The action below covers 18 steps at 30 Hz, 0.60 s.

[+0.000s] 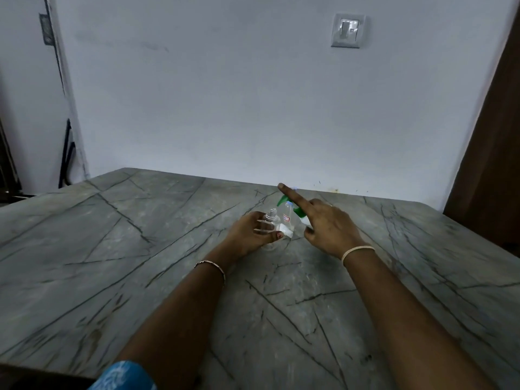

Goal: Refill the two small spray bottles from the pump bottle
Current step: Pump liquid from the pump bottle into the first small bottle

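Note:
A small clear spray bottle (269,222) with a bare threaded neck, no cap on it, stands on the table, and my left hand (251,235) is wrapped around its body. My right hand (323,225) holds the pump bottle (299,213), tilted left, with its green pump head (282,200) above the open neck. My right forefinger lies stretched along the top of the pump. Behind them stands a second small clear bottle (287,218) with a red-and-white label. A small white piece (285,230) lies by my left fingertips; what it is I cannot tell.
The grey marble-patterned table (140,263) runs to the white wall (225,94) behind. A light switch (348,30) sits on the wall at the upper right. A dark wooden door or panel (492,164) stands at the right edge.

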Tool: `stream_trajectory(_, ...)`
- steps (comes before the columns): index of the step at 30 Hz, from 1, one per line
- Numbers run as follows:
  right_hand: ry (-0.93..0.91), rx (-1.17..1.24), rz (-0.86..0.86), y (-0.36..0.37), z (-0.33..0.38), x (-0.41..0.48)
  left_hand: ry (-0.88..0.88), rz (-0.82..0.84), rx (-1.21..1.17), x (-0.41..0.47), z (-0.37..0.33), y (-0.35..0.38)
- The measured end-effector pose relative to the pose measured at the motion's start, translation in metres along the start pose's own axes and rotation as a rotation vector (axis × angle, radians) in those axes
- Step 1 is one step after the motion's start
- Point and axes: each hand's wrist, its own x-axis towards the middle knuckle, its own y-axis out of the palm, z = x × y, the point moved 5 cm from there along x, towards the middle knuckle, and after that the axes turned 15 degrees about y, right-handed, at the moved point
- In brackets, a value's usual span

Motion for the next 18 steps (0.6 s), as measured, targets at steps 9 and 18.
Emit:
stream_trajectory(9,0.005,0.001,0.062,0.012,0.004,0.003,-0.009,0.022,-0.03,-0.001,0.0,0.0)
stream_trajectory(18,-0.026,-0.046,0.08,0.014,0.012,0.001,0.019,-0.017,0.036,-0.004,-0.009,-0.001)
